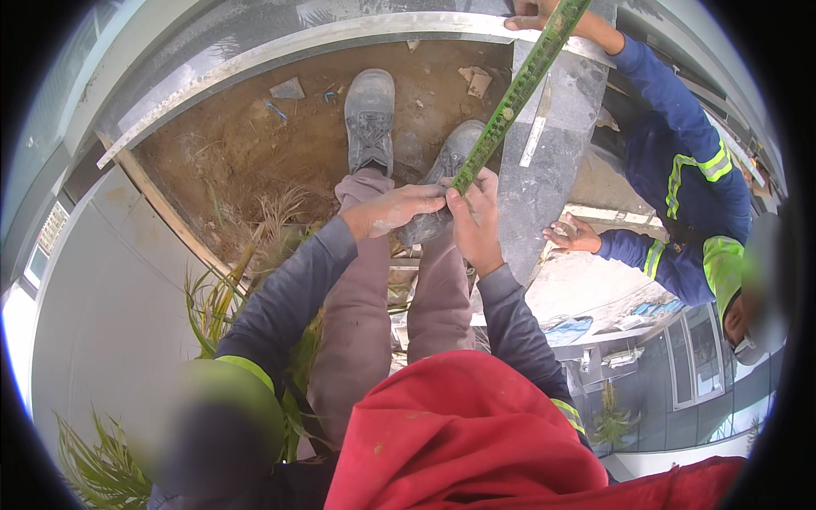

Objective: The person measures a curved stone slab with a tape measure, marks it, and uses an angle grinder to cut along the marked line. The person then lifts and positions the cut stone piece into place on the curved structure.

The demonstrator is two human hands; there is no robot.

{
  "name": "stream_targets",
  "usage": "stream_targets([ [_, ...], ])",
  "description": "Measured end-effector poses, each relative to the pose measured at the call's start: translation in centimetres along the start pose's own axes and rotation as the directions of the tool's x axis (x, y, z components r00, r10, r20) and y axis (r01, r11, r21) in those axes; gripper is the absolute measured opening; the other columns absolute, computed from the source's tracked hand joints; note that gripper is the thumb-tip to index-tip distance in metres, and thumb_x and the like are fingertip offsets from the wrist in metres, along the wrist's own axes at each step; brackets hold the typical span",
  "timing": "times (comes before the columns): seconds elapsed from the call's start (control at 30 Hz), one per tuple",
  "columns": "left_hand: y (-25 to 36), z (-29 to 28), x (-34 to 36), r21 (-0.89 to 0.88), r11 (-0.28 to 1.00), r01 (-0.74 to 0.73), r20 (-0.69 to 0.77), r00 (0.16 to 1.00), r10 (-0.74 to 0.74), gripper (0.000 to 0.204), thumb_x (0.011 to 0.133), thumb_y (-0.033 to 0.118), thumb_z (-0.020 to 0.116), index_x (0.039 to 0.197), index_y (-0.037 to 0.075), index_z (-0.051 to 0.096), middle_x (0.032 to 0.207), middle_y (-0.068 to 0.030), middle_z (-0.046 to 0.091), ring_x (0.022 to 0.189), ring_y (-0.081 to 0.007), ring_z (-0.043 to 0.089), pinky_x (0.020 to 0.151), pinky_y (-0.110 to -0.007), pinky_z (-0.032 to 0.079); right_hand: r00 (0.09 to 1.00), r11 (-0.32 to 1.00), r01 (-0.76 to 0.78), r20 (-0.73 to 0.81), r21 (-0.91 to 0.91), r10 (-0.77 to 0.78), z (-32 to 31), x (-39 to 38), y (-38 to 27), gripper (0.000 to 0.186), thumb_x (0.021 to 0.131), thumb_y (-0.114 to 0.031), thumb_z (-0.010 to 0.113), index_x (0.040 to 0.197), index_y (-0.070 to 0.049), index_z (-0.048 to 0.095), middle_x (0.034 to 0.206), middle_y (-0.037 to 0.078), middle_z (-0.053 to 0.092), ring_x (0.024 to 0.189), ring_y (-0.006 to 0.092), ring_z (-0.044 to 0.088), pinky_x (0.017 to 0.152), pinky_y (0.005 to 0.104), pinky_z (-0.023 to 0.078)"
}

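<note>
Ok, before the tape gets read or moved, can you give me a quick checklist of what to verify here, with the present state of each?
1. Both own hands on the near end of the green tape: ok. The left hand and right hand pinch it together.
2. Far end held: ok. A co-worker's hand is on it at the top edge.
3. Tape straight between the two ends: ok, no sag visible.
4. Tape lying along the grey stone slab: cannot tell; it crosses the slab's left edge.
5. Footing: ok. Both shoes stand on the bare soil.
6. Marks readable: cannot tell, too small.
</note>
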State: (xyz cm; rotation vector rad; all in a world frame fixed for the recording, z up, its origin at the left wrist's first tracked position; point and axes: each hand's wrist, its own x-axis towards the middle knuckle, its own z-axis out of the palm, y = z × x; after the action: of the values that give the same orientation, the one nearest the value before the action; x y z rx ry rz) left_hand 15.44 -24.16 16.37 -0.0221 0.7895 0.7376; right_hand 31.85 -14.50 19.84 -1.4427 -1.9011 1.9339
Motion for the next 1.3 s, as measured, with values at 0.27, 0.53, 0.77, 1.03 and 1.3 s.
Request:
stream_targets([
  [0.27,-5.5,-1.9,-5.7,0.430,0.902,-0.043,-0.448,0.857,0.254,0.024,0.108,0.021,0.054,0.118,-0.001,0.060,0.096,-0.0076,0.067,0.091,-0.0171,0.061,0.084,-0.033,0.048,0.987,0.972,0.035,0.163,-0.233,0.004,-4.2,6.3,5.2,0.057,0.094,-0.047,0.072,0.124,0.001,0.067,0.123,0.016,0.061,0.112,0.0282,0.061,0.094,0.0391,0.051],
  [0.53,-6.5,-2.2,-8.4,-0.358,0.664,-0.657,-0.771,0.609,0.186,0.017,0.109,0.012,0.048,0.117,0.002,0.059,0.096,-0.0116,0.067,0.088,-0.0186,0.067,0.077,-0.035,0.056,0.943,0.439,-0.332,-0.311,-0.835,0.121,-14.8,14.5,21.8,0.065,0.088,-0.050,0.078,0.113,0.008,0.065,0.099,0.025,0.070,0.093,0.0404,0.068,0.086,0.0503,0.051],
  [0.77,-7.9,-4.9,-7.1,-0.466,0.310,-0.829,-0.874,0.485,-0.016,0.017,0.110,0.016,0.047,0.116,0.005,0.058,0.095,-0.0130,0.068,0.085,-0.0216,0.068,0.074,-0.037,0.059,0.980,0.749,-0.198,-0.141,-0.633,0.140,-14.9,15.0,21.7,0.037,0.089,-0.023,0.071,0.105,0.009,0.062,0.094,0.027,0.069,0.089,0.0400,0.067,0.079,0.0504,0.050],
  [1.03,-7.2,-9.9,-14.7,-0.278,0.451,-0.848,-0.956,0.288,-0.050,0.024,0.110,0.022,0.049,0.107,0.004,0.063,0.084,-0.0047,0.065,0.074,-0.0129,0.062,0.066,-0.031,0.051,0.974,0.529,0.110,0.198,-0.841,0.112,-5.5,7.7,10.4,0.033,0.091,-0.017,0.056,0.111,0.008,0.060,0.108,0.033,0.063,0.102,0.0514,0.061,0.088,0.0576,0.044],
  [1.3,-7.2,-14.5,-23.8,-0.070,0.504,-0.861,-0.998,0.064,-0.029,0.032,0.109,0.027,0.052,0.095,0.003,0.068,0.081,0.0014,0.056,0.074,-0.0081,0.049,0.069,-0.028,0.040,0.777,0.670,0.363,0.607,-0.647,0.165,14.2,14.8,-12.3,0.033,0.095,-0.007,0.055,0.125,0.007,0.056,0.102,0.027,0.065,0.092,0.0441,0.064,0.081,0.0512,0.047],
])
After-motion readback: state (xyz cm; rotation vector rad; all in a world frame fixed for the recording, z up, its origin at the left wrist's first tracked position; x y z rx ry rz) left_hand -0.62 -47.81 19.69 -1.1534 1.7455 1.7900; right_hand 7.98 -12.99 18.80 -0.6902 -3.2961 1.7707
